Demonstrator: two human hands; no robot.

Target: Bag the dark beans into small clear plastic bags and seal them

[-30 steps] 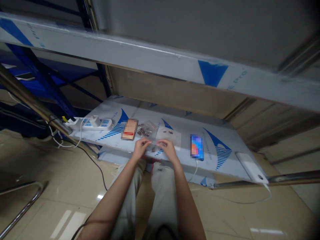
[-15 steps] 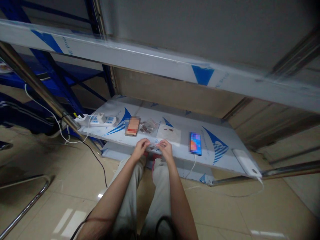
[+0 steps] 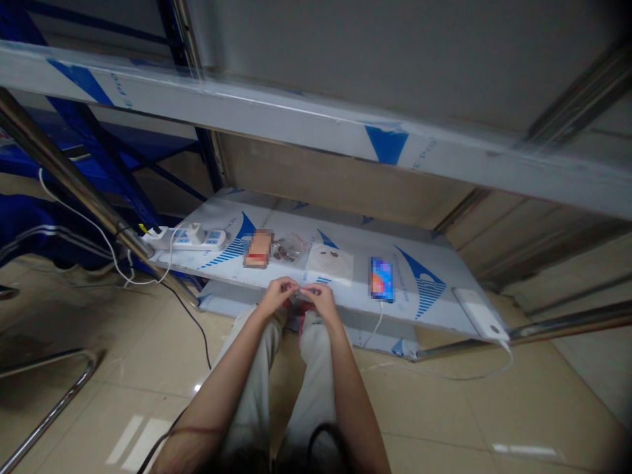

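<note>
My left hand (image 3: 278, 293) and my right hand (image 3: 318, 296) are together at the front edge of a low metal shelf (image 3: 434, 309). Both pinch a small clear plastic bag (image 3: 299, 292) between their fingertips. Behind the hands on the shelf lie a white sheet (image 3: 330, 261) with small dark bits on it, a clear bag of dark small parts (image 3: 289, 248) and a blurred card (image 3: 258, 248). What the small bag holds is too small to make out.
A phone (image 3: 381, 278) with a lit screen lies to the right, with a white cable. A white power bank (image 3: 480, 311) sits at the shelf's right end, a power strip (image 3: 190, 237) at its left. An upper shelf beam (image 3: 296, 125) hangs overhead. Tiled floor lies below.
My hands have moved closer together over the small bag. The view has shifted a little, and the shelf items keep their places.
</note>
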